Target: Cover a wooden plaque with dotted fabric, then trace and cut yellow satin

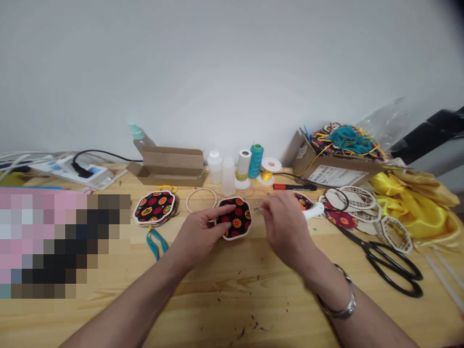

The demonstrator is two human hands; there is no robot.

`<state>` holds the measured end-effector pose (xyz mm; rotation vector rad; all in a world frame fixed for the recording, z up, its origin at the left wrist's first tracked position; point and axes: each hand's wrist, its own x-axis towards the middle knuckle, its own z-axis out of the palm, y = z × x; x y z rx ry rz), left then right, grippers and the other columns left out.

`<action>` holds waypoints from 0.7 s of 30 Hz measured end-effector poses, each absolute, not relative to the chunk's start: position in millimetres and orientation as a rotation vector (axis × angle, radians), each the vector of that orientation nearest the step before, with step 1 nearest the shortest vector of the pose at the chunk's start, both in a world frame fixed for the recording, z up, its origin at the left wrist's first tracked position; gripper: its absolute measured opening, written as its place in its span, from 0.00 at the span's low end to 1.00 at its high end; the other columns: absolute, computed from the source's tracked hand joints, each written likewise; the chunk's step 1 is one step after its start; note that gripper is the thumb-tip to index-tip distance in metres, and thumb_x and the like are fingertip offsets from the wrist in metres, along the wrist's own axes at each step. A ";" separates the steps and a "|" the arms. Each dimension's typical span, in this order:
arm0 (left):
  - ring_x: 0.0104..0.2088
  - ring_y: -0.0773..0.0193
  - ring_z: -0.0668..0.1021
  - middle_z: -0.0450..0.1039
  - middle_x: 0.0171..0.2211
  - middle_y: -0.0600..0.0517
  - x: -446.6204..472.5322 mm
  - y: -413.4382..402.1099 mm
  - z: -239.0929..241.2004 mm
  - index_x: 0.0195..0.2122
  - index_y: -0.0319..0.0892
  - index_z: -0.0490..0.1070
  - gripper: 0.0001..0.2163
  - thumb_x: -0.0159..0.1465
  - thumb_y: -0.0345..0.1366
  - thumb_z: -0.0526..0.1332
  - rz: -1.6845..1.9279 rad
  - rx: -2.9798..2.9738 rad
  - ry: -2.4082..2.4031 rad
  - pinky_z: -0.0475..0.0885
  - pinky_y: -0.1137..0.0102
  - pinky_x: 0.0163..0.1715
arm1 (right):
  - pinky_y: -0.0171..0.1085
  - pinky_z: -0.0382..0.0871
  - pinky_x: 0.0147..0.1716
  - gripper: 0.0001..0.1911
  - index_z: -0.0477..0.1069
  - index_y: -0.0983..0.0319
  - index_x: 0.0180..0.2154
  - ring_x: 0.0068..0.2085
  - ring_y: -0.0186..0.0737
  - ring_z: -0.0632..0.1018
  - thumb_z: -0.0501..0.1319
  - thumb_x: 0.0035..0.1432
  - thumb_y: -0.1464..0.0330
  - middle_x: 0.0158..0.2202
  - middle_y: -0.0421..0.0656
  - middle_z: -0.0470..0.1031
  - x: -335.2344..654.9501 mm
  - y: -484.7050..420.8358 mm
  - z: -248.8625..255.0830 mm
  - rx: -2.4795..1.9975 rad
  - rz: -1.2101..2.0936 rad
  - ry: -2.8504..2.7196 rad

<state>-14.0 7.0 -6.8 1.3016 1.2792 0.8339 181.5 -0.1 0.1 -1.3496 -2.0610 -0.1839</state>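
Note:
My left hand (205, 232) grips a fabric-covered panel (237, 222) with scalloped corners and a pale rim, thumb and finger on its dark, red-and-yellow flowered face. To its right my right hand (286, 222) is closed in a pinch, apart from the panel. A tiny bluish bit shows at its fingertips, too small to name. Behind that hand lies a white-handled tool (313, 211), partly hidden. A pale round hoop (201, 190) lies just behind my left hand. On the left, similar panels are stacked (154, 207), a teal tassel (156, 244) hanging from them.
Big black scissors (393, 268) lie at right, near yellow satin cloth (409, 205) and cut-out wooden frames (397, 233). Bottles (228, 179), a teal thread cone (256, 162), a red marker (293, 187) and cardboard boxes (172, 166) line the back. A power strip (90, 173) sits at left.

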 end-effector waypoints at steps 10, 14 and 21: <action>0.45 0.56 0.79 0.80 0.44 0.51 -16.4 9.3 -7.0 0.47 0.45 0.76 0.19 0.53 0.36 0.66 0.865 1.257 1.265 0.70 0.61 0.50 | 0.33 0.62 0.32 0.12 0.63 0.61 0.27 0.31 0.34 0.68 0.52 0.65 0.70 0.27 0.38 0.66 194.1 -15.4 26.5 -0.870 0.888 -2.206; 0.43 0.55 0.80 0.80 0.43 0.50 -17.5 9.4 -7.8 0.49 0.44 0.74 0.21 0.53 0.38 0.66 0.854 1.236 1.289 0.72 0.59 0.48 | 0.31 0.64 0.33 0.13 0.67 0.62 0.24 0.31 0.33 0.70 0.56 0.61 0.71 0.25 0.38 0.69 177.7 -24.8 23.2 -0.525 1.249 -2.565; 0.41 0.57 0.80 0.80 0.43 0.51 -17.8 8.7 -8.8 0.49 0.45 0.74 0.20 0.54 0.36 0.65 0.870 1.258 1.266 0.72 0.60 0.48 | 0.30 0.61 0.23 0.08 0.73 0.61 0.29 0.24 0.31 0.69 0.57 0.54 0.77 0.22 0.36 0.70 186.8 -19.7 17.6 -1.084 1.110 -2.292</action>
